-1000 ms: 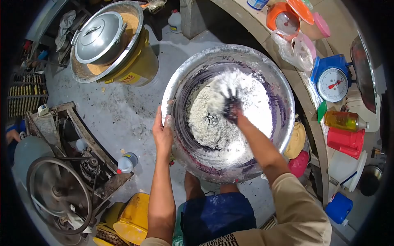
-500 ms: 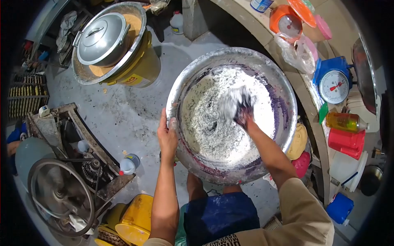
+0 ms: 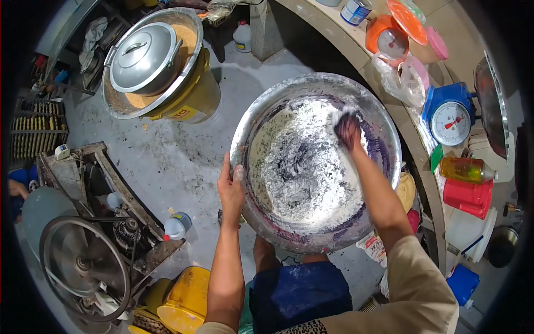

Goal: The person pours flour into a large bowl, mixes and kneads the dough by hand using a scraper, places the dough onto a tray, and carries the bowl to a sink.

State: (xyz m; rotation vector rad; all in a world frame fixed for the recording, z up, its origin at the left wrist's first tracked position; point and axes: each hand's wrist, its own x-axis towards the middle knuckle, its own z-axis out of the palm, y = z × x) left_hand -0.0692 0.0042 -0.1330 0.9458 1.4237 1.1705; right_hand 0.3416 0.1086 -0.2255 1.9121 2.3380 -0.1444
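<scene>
A wide metal basin [image 3: 240, 131] fills the middle of the head view, its inner wall streaked purple. White flour-like powder [image 3: 317, 206] lies inside, with a dark purplish patch in its centre. My left hand [image 3: 231, 192] is closed on the basin's left rim, thumb over the edge. My right hand [image 3: 348, 131] is inside the basin, at the upper right of the powder near the wall. It is dark with purple stain and dusted white; motion blur hides how its fingers are set.
A lidded pot [image 3: 142, 58] sits in a crumb-filled basin on a yellow bucket [image 3: 194, 100] at upper left. A belt-driven machine wheel [image 3: 83, 267] stands lower left, a person's hand [image 3: 18, 189] beyond. Along the right counter are a blue scale [image 3: 450, 119], an oil bottle [image 3: 466, 169] and a red container [image 3: 468, 190].
My right hand has swept up and right through the powder towards the basin wall. The dark patch in the middle shows larger. My left hand keeps its hold on the rim.
</scene>
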